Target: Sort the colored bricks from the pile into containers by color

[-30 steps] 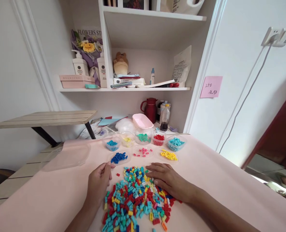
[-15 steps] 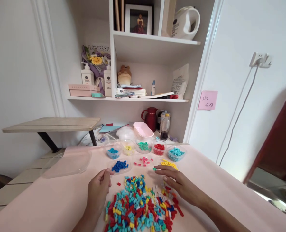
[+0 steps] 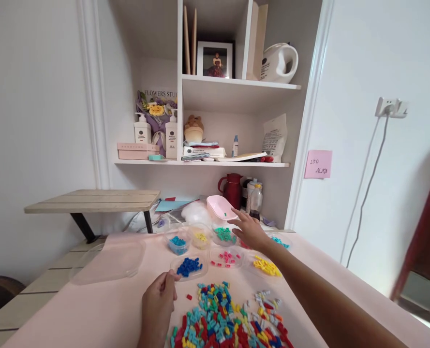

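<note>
A pile of small mixed-colour bricks [image 3: 229, 319] lies on the pink table [image 3: 91, 314] in front of me. Beyond it stand clear cups and lids of sorted bricks: dark blue [image 3: 188, 267], pink [image 3: 226, 257], yellow [image 3: 266, 266], blue [image 3: 178, 243], green [image 3: 224, 235], turquoise [image 3: 280, 240]. My right hand [image 3: 249, 229] is stretched out with fingers apart, just right of the green cup and covering the cup behind it. A tiny green brick [image 3: 225, 214] shows by its fingertips. My left hand [image 3: 160, 302] rests curled beside the dark blue lid, near a lone red brick [image 3: 189, 297].
A large clear lid [image 3: 109, 261] lies at the table's left. Behind the cups are a pink tub [image 3: 220, 208], a red jug [image 3: 232, 188] and bottles [image 3: 254, 198] under white shelves. A wooden bench top [image 3: 91, 200] stands left; a cable [image 3: 363, 193] hangs on the right wall.
My right hand left the pile, carried a green brick forward to the green cup and opened. The left hand stayed put. The view tilted upward.
</note>
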The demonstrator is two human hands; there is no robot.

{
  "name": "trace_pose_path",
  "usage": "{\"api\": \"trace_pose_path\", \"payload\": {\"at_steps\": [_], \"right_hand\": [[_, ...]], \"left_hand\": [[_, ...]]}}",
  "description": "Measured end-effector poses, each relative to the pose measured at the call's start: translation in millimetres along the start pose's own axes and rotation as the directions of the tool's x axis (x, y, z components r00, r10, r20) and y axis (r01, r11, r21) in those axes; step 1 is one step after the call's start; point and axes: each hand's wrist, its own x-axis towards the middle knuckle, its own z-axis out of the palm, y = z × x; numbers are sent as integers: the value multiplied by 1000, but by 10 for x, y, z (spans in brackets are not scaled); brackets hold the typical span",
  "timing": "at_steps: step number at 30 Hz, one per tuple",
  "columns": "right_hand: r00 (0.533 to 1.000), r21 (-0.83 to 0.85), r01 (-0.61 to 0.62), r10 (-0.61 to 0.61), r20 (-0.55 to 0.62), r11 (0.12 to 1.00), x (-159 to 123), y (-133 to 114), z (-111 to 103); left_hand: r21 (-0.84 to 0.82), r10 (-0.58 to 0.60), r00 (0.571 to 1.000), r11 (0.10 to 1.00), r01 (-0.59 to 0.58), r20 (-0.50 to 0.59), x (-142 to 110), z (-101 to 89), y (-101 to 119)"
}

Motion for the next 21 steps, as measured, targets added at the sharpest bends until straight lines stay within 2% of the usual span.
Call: {"api": "trace_pose_path", "payload": {"at_steps": [1, 3, 5, 7, 9, 10, 13, 15, 17, 21], "right_hand": [[999, 35, -17, 16, 33, 999, 21, -11, -9], [999, 171, -46, 42, 26, 984, -42, -51, -55], [998, 358, -44, 57, -25, 933, -225, -115, -145], [999, 509, -32, 50, -21, 860, -483, -190, -271], [996, 575, -70, 25, 85, 815, -757, -247, -393], [986, 609, -129, 34, 165, 783, -886, -257, -438], [934, 601, -300, 101, 343, 740, -1211, -186, -469], [907, 523, -365, 167, 387, 770, -1367, -63, -432], [886, 425, -391, 208, 415, 816, -1476, 79, -401], [851, 281, -359, 188, 490, 890, -1578, 245, -426]], "left_hand": [[-2, 4, 1000, 1000, -4, -2, 3, -5, -4], [-4, 6, 1000, 1000, -6, 0, 0, -14, 1], [-2, 7, 1000, 1000, -7, 8, -7, -19, 14], [-3, 14, 1000, 1000, -14, 12, -11, -19, 24], [-12, 21, 1000, 1000, -21, 3, -7, -14, 26], [-14, 23, 1000, 1000, -22, 1, -3, -10, 26], [8, 15, 1000, 1000, -15, -1, 7, 0, 27], [33, 11, 1000, 999, -11, -7, 6, 3, 37], [51, 13, 1000, 999, -12, -19, 0, 8, 57], [85, 1, 999, 996, 3, -49, -18, 44, 109]]}}
